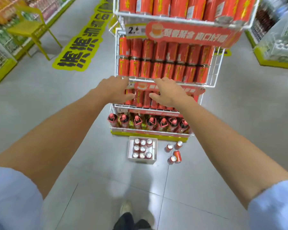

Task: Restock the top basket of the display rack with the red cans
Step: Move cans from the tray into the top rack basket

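Note:
A white wire display rack stands ahead, its top basket (173, 18) filled with upright red cans (178, 7). The middle basket (213, 68) holds two stacked rows of red cans. My left hand (114, 90) and my right hand (169, 92) are stretched out side by side in front of the third basket (146, 107), fingers spread, holding nothing. On the floor below sits a white carton (154, 149) with several red cans standing in it. Several loose red cans (174, 152) lie and stand just right of the carton.
Red-capped bottles (150, 122) fill the rack's lowest tier on a yellow base. A yellow chair (32, 29) stands far left by shelving. A yellow floor sticker (83, 42) lies left of the rack. Shelf units (276, 47) flank the right. My shoe (125, 208) is on the grey tiles.

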A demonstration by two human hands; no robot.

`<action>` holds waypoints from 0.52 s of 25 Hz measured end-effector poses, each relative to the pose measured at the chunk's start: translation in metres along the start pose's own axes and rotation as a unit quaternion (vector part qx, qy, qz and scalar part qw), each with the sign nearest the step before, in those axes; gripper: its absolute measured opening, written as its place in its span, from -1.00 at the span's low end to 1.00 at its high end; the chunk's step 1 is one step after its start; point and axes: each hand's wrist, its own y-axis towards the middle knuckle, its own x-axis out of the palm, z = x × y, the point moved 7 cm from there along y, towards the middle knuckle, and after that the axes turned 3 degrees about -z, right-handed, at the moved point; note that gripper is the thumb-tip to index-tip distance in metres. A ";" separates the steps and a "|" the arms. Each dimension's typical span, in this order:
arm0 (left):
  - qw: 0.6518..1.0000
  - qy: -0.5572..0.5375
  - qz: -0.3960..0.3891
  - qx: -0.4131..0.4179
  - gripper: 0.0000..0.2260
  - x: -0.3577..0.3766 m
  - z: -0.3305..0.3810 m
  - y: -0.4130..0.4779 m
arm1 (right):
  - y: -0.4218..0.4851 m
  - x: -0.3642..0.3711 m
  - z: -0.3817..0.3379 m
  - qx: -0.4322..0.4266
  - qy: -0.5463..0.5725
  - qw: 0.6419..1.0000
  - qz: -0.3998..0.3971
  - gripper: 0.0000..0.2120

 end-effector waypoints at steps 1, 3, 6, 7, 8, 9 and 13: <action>1.000 -0.006 -0.015 0.000 -0.40 0.025 0.003 0.009 | 0.006 0.025 0.008 0.002 0.007 1.000 -0.010 -0.40; 0.999 -0.021 -0.039 -0.002 -0.47 0.081 0.006 0.027 | 0.016 0.085 0.024 0.009 0.014 0.999 -0.038 -0.37; 0.996 -0.047 -0.080 -0.009 -0.49 0.193 -0.001 0.060 | 0.034 0.196 0.047 0.016 0.026 0.997 -0.069 -0.39; 0.994 -0.055 -0.094 -0.010 -0.48 0.234 -0.006 0.070 | 0.040 0.236 0.055 0.018 0.032 0.996 -0.080 -0.40; 0.992 -0.060 -0.110 -0.010 -0.47 0.277 -0.010 0.080 | 0.045 0.278 0.062 0.021 0.038 0.994 -0.096 -0.41; 0.990 -0.062 -0.123 -0.012 -0.46 0.321 -0.016 0.091 | 0.051 0.321 0.070 0.026 0.040 0.992 -0.114 -0.42; 0.986 -0.078 -0.150 -0.011 -0.38 0.489 -0.041 0.140 | 0.083 0.492 0.101 0.051 0.054 0.986 -0.147 -0.42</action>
